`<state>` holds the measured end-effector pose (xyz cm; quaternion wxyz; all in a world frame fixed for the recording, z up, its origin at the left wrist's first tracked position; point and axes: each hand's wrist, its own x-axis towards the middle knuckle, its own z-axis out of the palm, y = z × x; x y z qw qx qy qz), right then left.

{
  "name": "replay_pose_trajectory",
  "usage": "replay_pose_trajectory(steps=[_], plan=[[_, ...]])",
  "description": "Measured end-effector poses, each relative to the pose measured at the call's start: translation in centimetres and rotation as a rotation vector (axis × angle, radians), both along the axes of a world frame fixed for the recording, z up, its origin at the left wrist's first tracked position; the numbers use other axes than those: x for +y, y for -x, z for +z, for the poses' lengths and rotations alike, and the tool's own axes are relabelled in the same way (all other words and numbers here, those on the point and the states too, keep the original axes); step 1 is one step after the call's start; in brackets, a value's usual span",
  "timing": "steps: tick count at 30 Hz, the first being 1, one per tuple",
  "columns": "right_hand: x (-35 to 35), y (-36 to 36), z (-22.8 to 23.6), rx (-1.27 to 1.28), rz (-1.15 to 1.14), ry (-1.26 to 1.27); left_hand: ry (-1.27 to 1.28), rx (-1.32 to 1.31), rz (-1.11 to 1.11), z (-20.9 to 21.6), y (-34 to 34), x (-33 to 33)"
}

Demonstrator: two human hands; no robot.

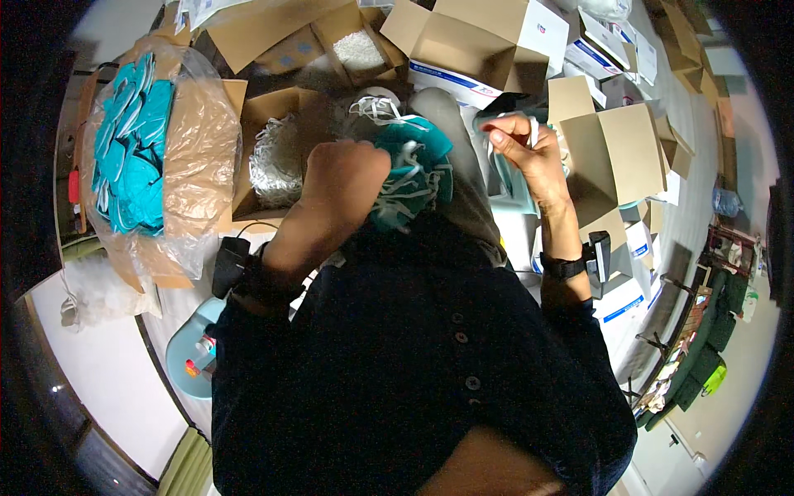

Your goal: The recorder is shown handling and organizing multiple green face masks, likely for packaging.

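In my lap lies a pile of teal fabric pieces (438, 142) that look like face masks, with loose white straps (405, 183) tangled over them. My left hand (351, 169) is closed in a fist at the pile's left edge; its fingers face away, so what it holds is hidden. Raised to the right of the pile, my right hand (533, 157) has its thumb and fingers drawn together, with a narrow white strip (533, 132) showing among them. More white straps (379, 107) rest at the far side of my lap.
At left stands a plastic-lined carton (203, 157) heaped with teal pieces (132, 157). Beside it a cardboard box holds white straps (277, 161); another contains small white bits (357, 51). Open cartons (463, 50) crowd the far side and right (633, 153). A light-blue tub (186, 355) sits lower left.
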<state>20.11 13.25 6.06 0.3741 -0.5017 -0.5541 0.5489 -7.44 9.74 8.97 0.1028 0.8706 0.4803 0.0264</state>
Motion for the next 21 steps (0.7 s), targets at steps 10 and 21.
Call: replay_pose_trajectory(steps=[10, 21], plan=[[0.6, 3.3, 4.3, -0.414, 0.346, -0.554, -0.393, -0.351, -0.052, 3.7, -3.4, 3.0], [1.8, 2.7, 5.8, -0.182, -0.014, -0.322, 0.024, -1.098, 0.512, -0.5, -2.8, 4.9]])
